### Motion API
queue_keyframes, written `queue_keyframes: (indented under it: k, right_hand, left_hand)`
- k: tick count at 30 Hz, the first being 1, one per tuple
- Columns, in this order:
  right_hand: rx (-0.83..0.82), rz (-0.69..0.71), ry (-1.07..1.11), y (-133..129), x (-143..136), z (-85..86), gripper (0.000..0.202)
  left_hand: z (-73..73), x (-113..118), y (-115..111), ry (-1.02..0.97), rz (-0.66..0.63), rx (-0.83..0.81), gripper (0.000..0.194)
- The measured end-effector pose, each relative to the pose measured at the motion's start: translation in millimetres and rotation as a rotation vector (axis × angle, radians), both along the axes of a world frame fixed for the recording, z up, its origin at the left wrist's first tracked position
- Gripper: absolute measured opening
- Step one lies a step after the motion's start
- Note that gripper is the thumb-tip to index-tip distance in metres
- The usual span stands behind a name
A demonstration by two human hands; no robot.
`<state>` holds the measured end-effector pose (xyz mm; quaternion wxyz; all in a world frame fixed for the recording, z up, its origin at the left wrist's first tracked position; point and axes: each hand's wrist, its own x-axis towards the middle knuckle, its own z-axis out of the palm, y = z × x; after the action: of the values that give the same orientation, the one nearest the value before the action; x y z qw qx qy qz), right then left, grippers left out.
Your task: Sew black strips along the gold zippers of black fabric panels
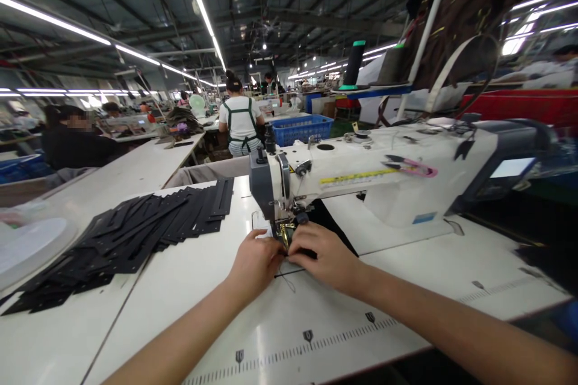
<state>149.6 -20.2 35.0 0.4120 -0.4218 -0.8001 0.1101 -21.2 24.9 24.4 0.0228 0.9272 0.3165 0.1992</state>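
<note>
At the needle of a white sewing machine (383, 162), my left hand (258, 260) and my right hand (326, 252) meet with pinched fingertips. A dark edge shows between them, seemingly part of the black fabric piece (333, 222) lying on the machine bed beneath and behind my right hand. My fingers hide most of that edge. Just beyond the fingertips is the gold-coloured presser foot (286, 232). A loose loop of thread (289, 283) lies on the white table in front of my hands.
Left of the machine spreads a pile of black strips (149, 231). Pink-handled thread snips (415, 168) rest on the machine arm. Behind stand a blue basket (302, 129) and a person (239, 114) with their back turned. Another person (76, 138) sits at left. A thread cone (354, 66) stands above.
</note>
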Motion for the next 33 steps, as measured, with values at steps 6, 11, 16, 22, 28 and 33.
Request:
queue_keyframes:
  k: [6,11,16,22,28,33]
  right_hand:
    - [-0.224,0.243,-0.092,-65.5,11.5,20.3,0.011]
    - [-0.160,0.212,-0.283,-91.0,27.4,28.5,0.009]
    - [0.110,-0.040,-0.414,-24.8,16.8,-13.5,0.049]
    - [0.391,-0.060,-0.522,0.4,4.5,-64.7,0.031]
    - [0.446,-0.096,-0.482,-6.4,3.4,-61.3,0.028]
    - [0.436,-0.071,-0.510,0.1,4.2,-60.5,0.028]
  left_hand:
    - [-8.5,-2.0,-1.6,-0.038,-0.062,0.046,0.029]
    - [-14.2,-4.2,-2.1,-0.059,-0.094,0.065,0.027]
    - [-22.9,-5.0,-8.6,-0.108,-0.087,0.180,0.027]
    - [-35.9,-3.8,-14.6,-0.080,-0.103,0.379,0.026]
    - [-32.9,-2.7,-15.4,-0.037,-0.104,0.407,0.029]
    - [-29.7,-2.6,-11.6,-0.015,-0.102,0.389,0.031]
